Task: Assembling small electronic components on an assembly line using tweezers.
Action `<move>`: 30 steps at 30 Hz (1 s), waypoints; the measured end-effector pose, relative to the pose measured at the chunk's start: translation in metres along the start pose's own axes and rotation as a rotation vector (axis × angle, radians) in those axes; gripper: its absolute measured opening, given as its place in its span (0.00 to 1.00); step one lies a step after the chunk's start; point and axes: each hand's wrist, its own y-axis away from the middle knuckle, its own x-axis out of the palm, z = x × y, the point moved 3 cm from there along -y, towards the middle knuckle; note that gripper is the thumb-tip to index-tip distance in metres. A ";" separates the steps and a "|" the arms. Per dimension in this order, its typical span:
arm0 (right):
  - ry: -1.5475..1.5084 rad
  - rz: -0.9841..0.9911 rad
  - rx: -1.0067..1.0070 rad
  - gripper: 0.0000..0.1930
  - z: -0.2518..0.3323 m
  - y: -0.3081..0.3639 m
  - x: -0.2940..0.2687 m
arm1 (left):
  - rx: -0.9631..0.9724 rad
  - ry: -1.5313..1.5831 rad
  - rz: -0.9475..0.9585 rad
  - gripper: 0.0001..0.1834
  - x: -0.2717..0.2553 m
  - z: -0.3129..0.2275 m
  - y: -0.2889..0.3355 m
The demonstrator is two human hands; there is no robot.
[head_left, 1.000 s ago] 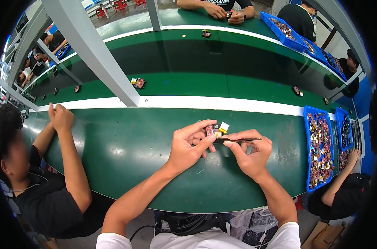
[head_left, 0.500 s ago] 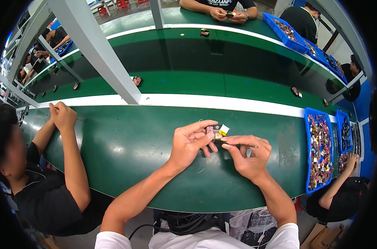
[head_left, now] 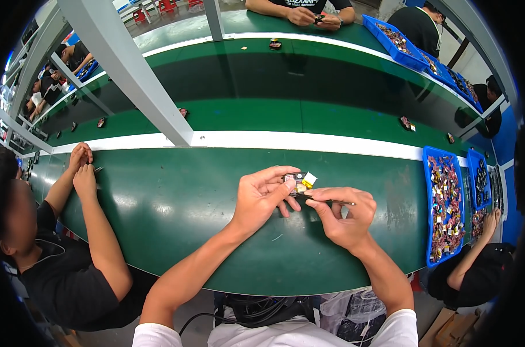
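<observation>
Above the green tabletop, my left hand [head_left: 255, 199] is closed on a small black plastic housing [head_left: 293, 177] with a little circuit board in it. A small silver and yellow piece [head_left: 310, 179], which looks like a battery cell, sticks up at the housing's right side. My right hand [head_left: 352, 218] pinches a thin dark tool [head_left: 338, 202], perhaps tweezers or a small pry tool. Its tip meets the housing's lower right edge, and my fingers partly hide both. I cannot make out exactly what the tip touches.
A blue tray [head_left: 428, 214] heaped with small circuit parts stands to the right, beside a smaller blue tray [head_left: 474, 159]. Beyond the white rail [head_left: 308, 140] runs a green belt [head_left: 245, 118] with scattered small devices. A grey post [head_left: 129, 63] rises at left. Co-workers sit left, right and across.
Devices on the belt have shifted slightly left. The co-worker at left has moved their hands apart a little. My hands keep nearly the same hold on the housing and tool.
</observation>
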 end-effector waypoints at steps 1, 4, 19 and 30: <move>0.000 -0.001 -0.001 0.09 0.001 0.000 0.000 | -0.003 -0.013 -0.010 0.17 0.000 0.000 0.000; -0.013 0.001 0.008 0.09 0.000 0.000 0.001 | 0.009 -0.008 -0.031 0.15 0.002 0.000 0.001; -0.012 0.007 0.031 0.08 -0.001 0.001 0.000 | -0.014 -0.009 0.003 0.16 0.000 0.001 -0.001; -0.032 -0.002 0.046 0.10 0.001 0.001 0.002 | 0.001 0.006 0.012 0.16 0.000 0.000 0.000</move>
